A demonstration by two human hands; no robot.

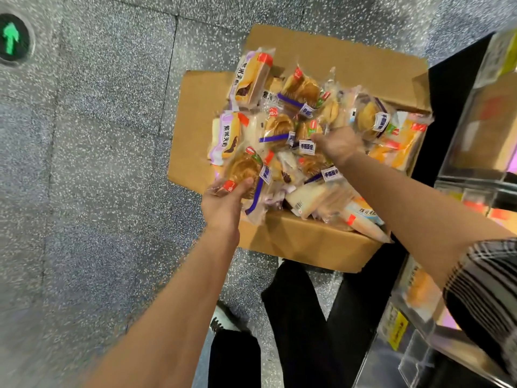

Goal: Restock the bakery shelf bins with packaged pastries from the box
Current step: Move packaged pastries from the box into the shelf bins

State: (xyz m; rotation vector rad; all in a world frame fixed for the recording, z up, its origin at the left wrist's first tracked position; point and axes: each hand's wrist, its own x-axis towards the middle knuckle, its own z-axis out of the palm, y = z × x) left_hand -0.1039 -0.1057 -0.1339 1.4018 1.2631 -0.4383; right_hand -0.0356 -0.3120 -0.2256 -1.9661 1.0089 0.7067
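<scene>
An open cardboard box (302, 242) sits on the speckled grey floor (98, 163), its flaps folded outward, and it is heaped with packaged pastries (302, 91) in clear wrappers bearing purple, white and red labels. The person stands over it, both bare arms stretched down toward the pile.

The left hand (223, 205) is at the near left corner of the box, its fingers and thumb curled round the lower end of a swirled pastry packet (246, 169) with a purple stripe and a red tag; the packet is tilted, its top lying against the others in the heap. The right hand (340, 144) reaches into the middle of the pile with its back to the camera. Its fingers are bent down among the wrappers, but whether they grip a packet or only touch them cannot be told from this angle.

At the left side of the heap lie two sandwich-type packets (226, 138) with lilac wrapping and dark filling, one above the other. Orange-tinted packets (402, 144) lie at the right edge, and pale sliced-bread packs (313, 197) overhang the near wall of the box.

Just to the right of the box stands the shelf unit, with clear plastic bins (481, 130) whose contents are blurred; a yellow tag (398, 329) hangs on a lower bin front. A checked sleeve (484, 289) covers the right upper arm. Below the box, dark trouser legs and a white shoe (223, 320) show. A round green arrow marker (12, 37) is set in the floor at the far left
</scene>
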